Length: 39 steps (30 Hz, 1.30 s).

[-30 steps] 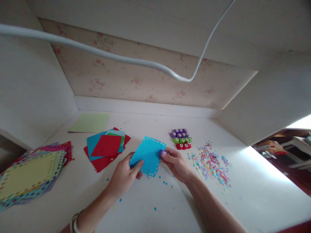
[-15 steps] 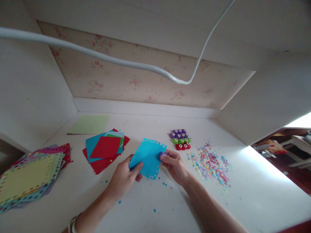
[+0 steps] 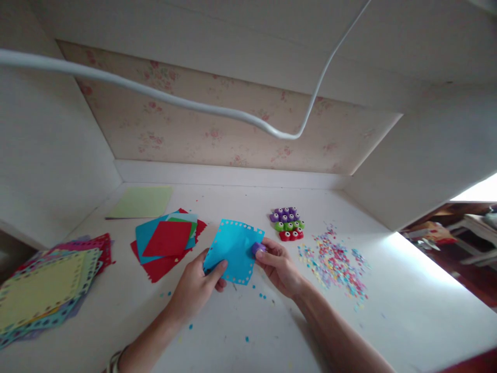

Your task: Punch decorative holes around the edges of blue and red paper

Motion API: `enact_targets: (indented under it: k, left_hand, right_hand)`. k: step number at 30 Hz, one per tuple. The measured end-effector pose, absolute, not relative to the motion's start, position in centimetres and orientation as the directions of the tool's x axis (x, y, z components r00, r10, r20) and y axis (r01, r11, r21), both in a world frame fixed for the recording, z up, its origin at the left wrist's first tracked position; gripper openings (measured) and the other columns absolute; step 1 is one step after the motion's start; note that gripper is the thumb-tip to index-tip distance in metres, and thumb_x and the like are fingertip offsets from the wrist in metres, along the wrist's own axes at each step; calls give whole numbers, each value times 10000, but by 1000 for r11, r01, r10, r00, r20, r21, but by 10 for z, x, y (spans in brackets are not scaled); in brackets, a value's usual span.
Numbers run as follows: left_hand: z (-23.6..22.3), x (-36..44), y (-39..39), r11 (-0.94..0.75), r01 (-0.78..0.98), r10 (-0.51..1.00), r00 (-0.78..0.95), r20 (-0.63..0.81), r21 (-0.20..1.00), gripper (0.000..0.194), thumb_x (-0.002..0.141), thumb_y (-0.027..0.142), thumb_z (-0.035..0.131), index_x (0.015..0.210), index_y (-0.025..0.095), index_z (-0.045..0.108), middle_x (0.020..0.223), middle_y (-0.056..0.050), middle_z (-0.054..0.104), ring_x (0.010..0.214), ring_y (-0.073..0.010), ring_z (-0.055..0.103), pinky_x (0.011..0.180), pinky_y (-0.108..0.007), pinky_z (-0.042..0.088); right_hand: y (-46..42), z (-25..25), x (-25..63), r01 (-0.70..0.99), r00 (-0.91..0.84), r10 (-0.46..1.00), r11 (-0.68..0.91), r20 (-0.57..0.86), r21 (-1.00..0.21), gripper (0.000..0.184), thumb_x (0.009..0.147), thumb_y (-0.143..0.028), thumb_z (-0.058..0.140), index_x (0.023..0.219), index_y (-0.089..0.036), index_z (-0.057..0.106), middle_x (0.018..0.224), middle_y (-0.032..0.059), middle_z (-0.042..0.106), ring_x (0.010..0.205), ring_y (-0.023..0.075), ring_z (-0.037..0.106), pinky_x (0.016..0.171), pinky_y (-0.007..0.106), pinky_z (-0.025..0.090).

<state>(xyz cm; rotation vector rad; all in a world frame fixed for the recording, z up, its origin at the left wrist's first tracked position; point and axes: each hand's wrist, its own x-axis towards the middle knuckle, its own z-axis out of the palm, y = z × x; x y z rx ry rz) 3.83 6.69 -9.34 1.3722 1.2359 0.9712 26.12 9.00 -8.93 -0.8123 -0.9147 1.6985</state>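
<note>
A blue sheet of paper [image 3: 235, 247] with punched holes along its top, bottom and part of its right edge is held up over the table. My left hand [image 3: 204, 274] is closed on its lower left side, thumb on top. A small purple paper punch [image 3: 258, 249] sits at the sheet's right edge, pinched in my right hand [image 3: 279, 267]. Whether the paper lies inside the punch's slot I cannot tell. Beyond my right hand stand rows of small punches with eye-like tops [image 3: 288, 223], in purple, green and red.
Colourful paper confetti [image 3: 337, 261] is spread at the right. Red, blue and green sheets [image 3: 166, 239] lie left of centre. A stack of hole-edged sheets [image 3: 42, 287] is at far left, pale green paper [image 3: 140, 202] behind. A white cable [image 3: 186, 102] hangs across the front.
The blue sheet has tilted slightly and shifted a little left with my left hand. More of the purple punch shows in my right hand. The whole view has moved slightly.
</note>
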Motion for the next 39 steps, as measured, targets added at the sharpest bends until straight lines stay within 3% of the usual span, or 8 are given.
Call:
enact_targets:
  k: [4, 8, 12, 16, 19, 27, 34, 39]
  left_hand:
    - [-93, 38, 67, 26, 196, 991, 126, -51, 980, 494, 895, 512, 617, 1238, 163, 554, 750, -32, 735, 594, -203, 700, 578, -288, 552]
    - [-93, 38, 67, 20, 188, 990, 131, -45, 982, 478, 902, 492, 608, 1240, 159, 554, 731, -36, 734, 592, -199, 696, 574, -281, 542]
    - [-93, 38, 67, 16, 189, 990, 133, -41, 982, 444, 895, 492, 613, 1185, 158, 574, 681, -19, 709, 575, -198, 688, 560, -282, 538]
    - [-92, 39, 67, 13, 181, 989, 142, -39, 983, 462, 897, 501, 608, 1202, 158, 563, 683, -14, 699, 578, -199, 683, 558, -287, 538]
    - [-90, 40, 66, 14, 177, 989, 143, -40, 984, 492, 897, 506, 607, 1237, 155, 549, 682, -12, 700, 581, -200, 681, 564, -289, 538]
    - [-91, 39, 66, 23, 183, 990, 132, -47, 983, 489, 892, 502, 609, 1233, 156, 557, 726, -32, 724, 594, -207, 693, 568, -290, 538]
    - [-94, 38, 67, 22, 193, 990, 133, -49, 981, 498, 900, 521, 602, 1235, 157, 551, 778, -46, 733, 606, -206, 693, 588, -306, 548]
    - [-94, 38, 66, 14, 186, 989, 144, -41, 982, 500, 904, 526, 595, 1238, 157, 541, 707, -18, 713, 587, -207, 687, 571, -304, 543]
  right_hand:
    - [92, -89, 264, -450, -287, 952, -229, -103, -863, 300, 774, -277, 829, 1055, -209, 745, 1014, 34, 708, 893, 166, 641, 882, 298, 503]
    - [93, -88, 264, -490, -280, 957, -215, -81, -844, 262, 826, -354, 784, 1044, -213, 744, 1028, 48, 711, 932, 176, 651, 928, 319, 514]
    - [92, -87, 264, -476, -296, 948, -251, -115, -843, 339, 781, -305, 824, 1092, -216, 723, 994, 44, 700, 881, 176, 656, 886, 330, 544]
    - [93, -90, 264, -461, -256, 955, -254, -146, -850, 335, 720, -213, 865, 1026, -225, 729, 927, 15, 692, 805, 139, 646, 800, 261, 550]
    - [94, -92, 264, -476, -231, 957, -270, -178, -837, 265, 724, -230, 866, 955, -202, 741, 919, 20, 707, 786, 128, 651, 784, 241, 550]
    - [94, -90, 264, -496, -245, 954, -278, -175, -822, 206, 789, -307, 818, 942, -205, 728, 883, 31, 721, 804, 171, 689, 810, 321, 568]
    - [96, -92, 266, -505, -200, 963, -261, -183, -822, 269, 798, -388, 807, 983, -211, 723, 925, 37, 733, 797, 159, 686, 766, 289, 557]
    - [93, -91, 265, -503, -233, 963, -239, -136, -831, 239, 776, -342, 830, 949, -208, 734, 909, 22, 710, 819, 157, 665, 816, 306, 550]
